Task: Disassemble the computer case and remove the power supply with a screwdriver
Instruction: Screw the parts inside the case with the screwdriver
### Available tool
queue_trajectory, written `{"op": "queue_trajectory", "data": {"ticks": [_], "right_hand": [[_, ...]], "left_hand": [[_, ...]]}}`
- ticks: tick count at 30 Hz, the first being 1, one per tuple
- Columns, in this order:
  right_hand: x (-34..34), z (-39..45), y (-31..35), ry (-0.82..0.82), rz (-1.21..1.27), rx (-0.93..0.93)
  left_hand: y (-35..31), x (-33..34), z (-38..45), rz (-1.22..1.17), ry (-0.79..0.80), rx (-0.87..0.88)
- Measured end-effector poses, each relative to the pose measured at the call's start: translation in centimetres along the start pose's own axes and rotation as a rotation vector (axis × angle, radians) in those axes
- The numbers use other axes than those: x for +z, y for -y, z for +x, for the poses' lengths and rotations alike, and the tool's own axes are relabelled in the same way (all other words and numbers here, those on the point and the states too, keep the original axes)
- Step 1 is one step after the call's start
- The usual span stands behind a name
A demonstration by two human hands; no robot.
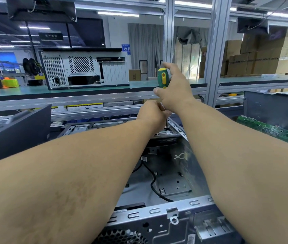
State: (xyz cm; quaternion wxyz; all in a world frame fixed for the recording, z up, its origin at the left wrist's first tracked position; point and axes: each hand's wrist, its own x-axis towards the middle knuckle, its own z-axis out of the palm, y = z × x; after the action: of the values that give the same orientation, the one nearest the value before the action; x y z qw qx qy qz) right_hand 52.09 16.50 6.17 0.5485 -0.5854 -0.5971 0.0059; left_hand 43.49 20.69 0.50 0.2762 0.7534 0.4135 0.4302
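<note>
An open grey computer case [157, 211] lies in front of me, its inside bare metal with a black cable [153, 184] running across the floor. My right hand [175, 88] grips the green and yellow handle of a screwdriver [163, 77], held upright over the case's far edge. My left hand [153, 113] is curled around the screwdriver's shaft just below, near the tip. The tip meets the far right corner of the case frame [172, 128]; the screw itself is hidden by my fingers. No power supply shows inside the case.
A green circuit board [271, 129] lies at the right beside a dark metal panel [276, 110]. A dark case panel [16, 131] leans at the left. On the green shelf behind stands another computer case [85, 69], with orange and yellow bins [6, 82] and cardboard boxes [255, 62].
</note>
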Motion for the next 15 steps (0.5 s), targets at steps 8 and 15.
{"op": "queue_trajectory", "data": {"ticks": [8, 15], "right_hand": [[-0.2, 0.1, -0.2, -0.04, 0.006, 0.023], [-0.3, 0.3, -0.2, -0.053, 0.017, 0.001]], "left_hand": [[-0.3, 0.0, -0.3, 0.043, 0.057, -0.009], [0.3, -1.5, -0.3, 0.346, 0.206, 0.011]]}}
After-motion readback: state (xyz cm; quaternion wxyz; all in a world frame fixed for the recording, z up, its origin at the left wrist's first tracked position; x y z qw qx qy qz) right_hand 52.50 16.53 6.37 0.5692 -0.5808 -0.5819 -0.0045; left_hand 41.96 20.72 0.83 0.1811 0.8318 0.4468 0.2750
